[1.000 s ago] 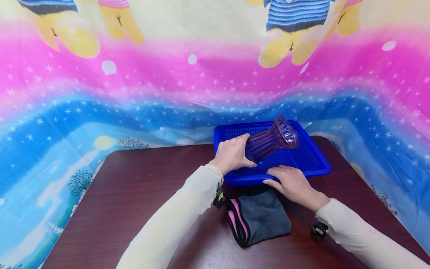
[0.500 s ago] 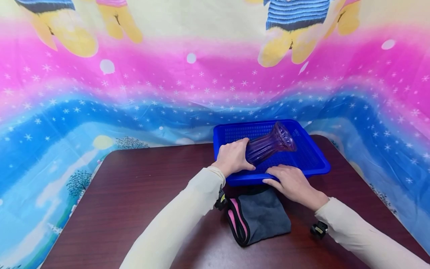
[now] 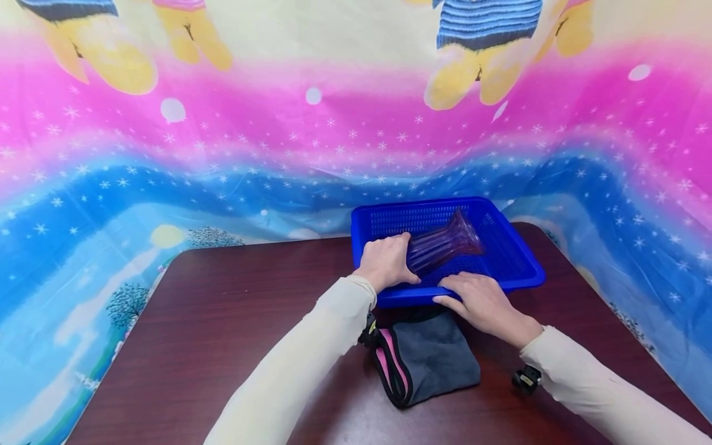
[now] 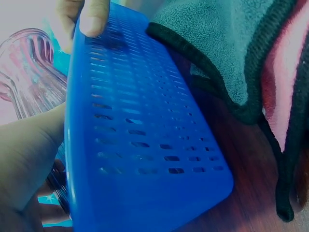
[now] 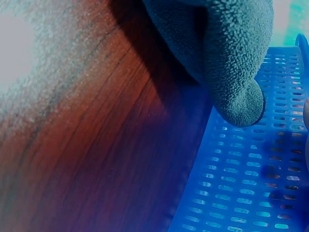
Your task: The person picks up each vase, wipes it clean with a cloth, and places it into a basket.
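A clear, purple-tinted fluted glass vase [image 3: 445,242] lies tilted inside the blue plastic basket [image 3: 523,262], its flared mouth toward the right. My left hand [image 3: 385,261] grips the vase round its base end, over the basket's near left side. In the left wrist view the vase [image 4: 36,82] shows beyond the basket's slotted wall [image 4: 140,145]. My right hand [image 3: 481,300] holds the basket's near rim, thumb outside and fingers over the edge. Just in front of the basket lies a folded grey cloth [image 3: 439,358] with black edging and pink inner layers.
The basket stands at the back right of a dark reddish-brown wooden table [image 3: 250,309]. Behind and around the table hangs a colourful printed curtain [image 3: 267,142]. In the right wrist view the cloth [image 5: 241,72] bulges up close to the basket wall [image 5: 231,179].
My left hand has lowered the vase into the basket; its flared mouth has come down below the far rim. The right hand stays on the near rim.
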Motion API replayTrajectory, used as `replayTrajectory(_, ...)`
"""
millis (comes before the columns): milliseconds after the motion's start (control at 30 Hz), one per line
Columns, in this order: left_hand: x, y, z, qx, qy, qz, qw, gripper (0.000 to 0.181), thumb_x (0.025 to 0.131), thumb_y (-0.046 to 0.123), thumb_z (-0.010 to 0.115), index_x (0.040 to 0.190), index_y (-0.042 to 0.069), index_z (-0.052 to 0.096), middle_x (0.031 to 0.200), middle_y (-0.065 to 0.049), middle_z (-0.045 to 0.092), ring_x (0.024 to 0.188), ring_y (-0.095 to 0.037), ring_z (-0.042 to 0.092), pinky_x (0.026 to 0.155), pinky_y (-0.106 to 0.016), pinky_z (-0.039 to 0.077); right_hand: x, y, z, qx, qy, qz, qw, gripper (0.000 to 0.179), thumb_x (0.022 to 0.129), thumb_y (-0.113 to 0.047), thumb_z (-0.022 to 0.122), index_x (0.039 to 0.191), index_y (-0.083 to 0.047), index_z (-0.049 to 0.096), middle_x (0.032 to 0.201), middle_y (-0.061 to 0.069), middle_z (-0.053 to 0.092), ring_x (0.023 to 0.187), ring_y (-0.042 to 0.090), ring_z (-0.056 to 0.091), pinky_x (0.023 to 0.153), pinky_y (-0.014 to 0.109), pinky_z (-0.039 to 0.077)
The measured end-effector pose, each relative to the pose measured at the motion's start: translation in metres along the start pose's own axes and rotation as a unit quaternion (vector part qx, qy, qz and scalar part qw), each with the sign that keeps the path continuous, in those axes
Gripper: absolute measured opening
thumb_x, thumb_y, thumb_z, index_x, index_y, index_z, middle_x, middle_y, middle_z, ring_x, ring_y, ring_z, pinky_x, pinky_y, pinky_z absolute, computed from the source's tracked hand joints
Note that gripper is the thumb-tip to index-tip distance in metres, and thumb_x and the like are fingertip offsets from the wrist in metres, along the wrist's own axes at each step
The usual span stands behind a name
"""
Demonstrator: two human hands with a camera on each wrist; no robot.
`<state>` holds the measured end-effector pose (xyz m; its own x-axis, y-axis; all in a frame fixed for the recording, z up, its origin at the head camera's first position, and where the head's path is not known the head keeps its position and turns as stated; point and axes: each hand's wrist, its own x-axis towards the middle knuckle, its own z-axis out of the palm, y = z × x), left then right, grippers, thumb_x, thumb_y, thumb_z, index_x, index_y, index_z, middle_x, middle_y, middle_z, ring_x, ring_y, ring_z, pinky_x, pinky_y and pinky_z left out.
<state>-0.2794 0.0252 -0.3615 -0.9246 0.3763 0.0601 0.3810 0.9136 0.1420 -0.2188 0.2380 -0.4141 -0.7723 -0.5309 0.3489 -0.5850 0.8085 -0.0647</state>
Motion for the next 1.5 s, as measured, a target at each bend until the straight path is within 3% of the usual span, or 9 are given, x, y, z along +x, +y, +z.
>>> replayTrajectory(600,0.01,0.003,0.009,0.057,-0.005,0.017,0.9982,0.073,0.072,0.064,0.082,0.126,0.019,0.059,0.119,0.002,0.073,0.101,-0.018,0.073,0.082,-0.039,0.061,0.0,0.001,0.001,-0.005,0.008,-0.002,1.0,0.019,0.094,-0.04,0.069,0.098,-0.022,0.072,0.089,-0.003,0.073,0.084,0.019,0.068,0.075,0.042,0.057)
replayTrajectory(867,0.01,0.004,0.011,0.089,-0.028,0.028,0.9953,0.073,0.075,0.064,0.08,0.13,0.021,0.06,0.121,0.003,0.073,0.099,-0.017,0.072,0.083,-0.038,0.061,0.0,0.001,0.002,-0.007,0.012,-0.004,0.9999,0.019,0.094,-0.04,0.069,0.098,-0.021,0.072,0.09,-0.003,0.074,0.084,0.019,0.069,0.075,0.043,0.057)
replayTrajectory(1267,0.009,0.009,0.013,0.117,-0.021,0.049,0.9917,0.067,0.075,0.063,0.08,0.126,0.022,0.064,0.116,0.003,0.075,0.098,-0.018,0.073,0.083,-0.038,0.06,0.0,0.001,0.002,-0.008,0.011,-0.005,0.9999,0.02,0.094,-0.04,0.069,0.098,-0.021,0.072,0.092,-0.002,0.075,0.086,0.02,0.07,0.078,0.044,0.057)
replayTrajectory(1500,0.011,0.016,0.014,0.149,-0.045,0.053,0.9863,0.062,0.079,0.062,0.077,0.126,0.025,0.063,0.118,0.005,0.074,0.1,-0.016,0.072,0.085,-0.036,0.059,0.0,0.002,0.001,-0.01,0.012,-0.007,0.9999,0.022,0.094,-0.04,0.069,0.1,-0.02,0.073,0.096,-0.001,0.076,0.089,0.021,0.071,0.079,0.045,0.058)
